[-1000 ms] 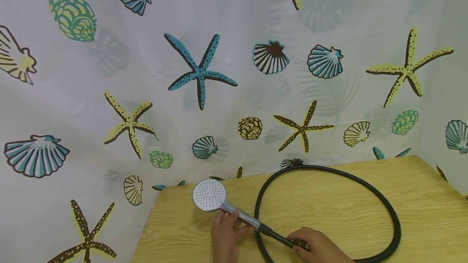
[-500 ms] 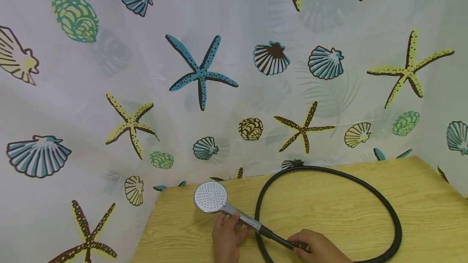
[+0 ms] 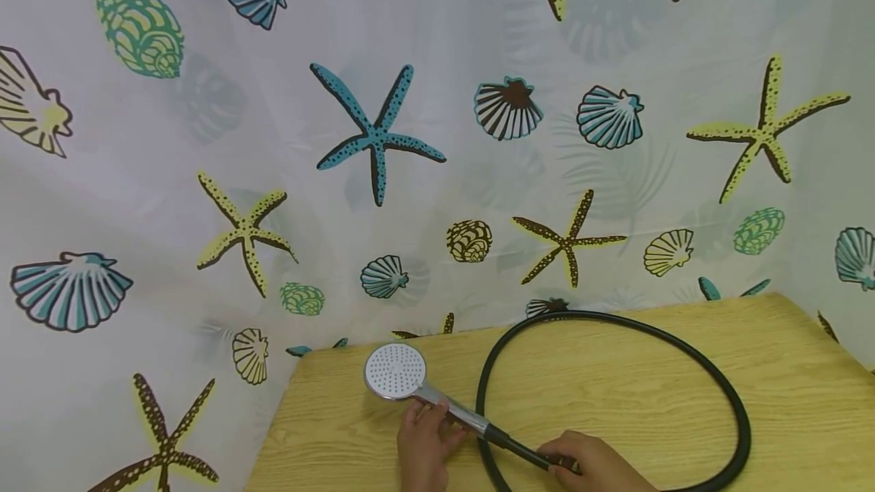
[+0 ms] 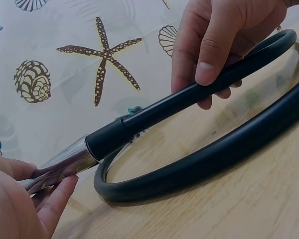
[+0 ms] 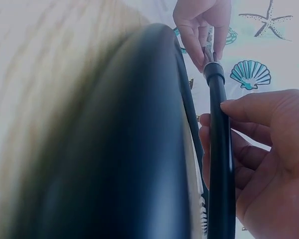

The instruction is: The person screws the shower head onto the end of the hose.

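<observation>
A chrome shower head (image 3: 396,371) with a pale round spray face is raised above the table, its face turned toward the head camera. My left hand (image 3: 424,443) grips its silver handle (image 4: 65,162) between thumb and fingers. A black hose (image 3: 711,359) joins the handle's lower end through a thicker black collar (image 4: 107,139). My right hand (image 3: 593,460) pinches the hose just past this collar, thumb on one side and fingers on the other, as the right wrist view shows. The rest of the hose loops across the table to the right; part of it runs below the head view.
The wood-grain table (image 3: 636,386) lies under both hands. Behind it and at both sides hangs a white curtain (image 3: 437,196) printed with starfish and shells, reaching the table's back edge.
The shower head has dipped very slightly down and to the right in the head view. Both hands keep their hold, and the hose loop stays almost where it was.
</observation>
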Available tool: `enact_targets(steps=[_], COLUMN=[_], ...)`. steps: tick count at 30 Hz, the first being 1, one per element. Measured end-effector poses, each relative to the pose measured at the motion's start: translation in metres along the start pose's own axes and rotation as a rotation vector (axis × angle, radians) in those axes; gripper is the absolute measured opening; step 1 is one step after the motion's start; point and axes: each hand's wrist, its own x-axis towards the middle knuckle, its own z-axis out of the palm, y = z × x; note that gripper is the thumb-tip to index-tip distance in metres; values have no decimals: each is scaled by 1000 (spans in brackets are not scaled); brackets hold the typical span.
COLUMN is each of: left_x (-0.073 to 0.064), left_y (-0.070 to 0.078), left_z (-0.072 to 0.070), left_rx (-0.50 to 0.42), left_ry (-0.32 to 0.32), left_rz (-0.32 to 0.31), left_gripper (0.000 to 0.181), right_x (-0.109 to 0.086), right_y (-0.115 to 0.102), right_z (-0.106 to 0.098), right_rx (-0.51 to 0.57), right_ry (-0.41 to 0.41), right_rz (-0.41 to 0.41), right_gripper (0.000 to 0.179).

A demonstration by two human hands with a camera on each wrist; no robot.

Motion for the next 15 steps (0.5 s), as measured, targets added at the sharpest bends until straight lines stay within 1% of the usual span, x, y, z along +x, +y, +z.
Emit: enact_targets(steps=[6, 11, 15], left_x=[-1, -2, 1], left_y=[0, -4, -7], left_z=[0, 1, 0], left_rx=[-3, -2, 22], left_ry=[3, 11, 18], left_rz=[-4, 18, 9], left_gripper=[54, 54, 54], right_x=[0, 0, 0], right_y=[0, 1, 3], right_z=[0, 1, 1], right_rx=[2, 7, -3], right_ry=[-15, -22, -25], right_rz=[17, 29, 31], right_gripper=[23, 24, 25])
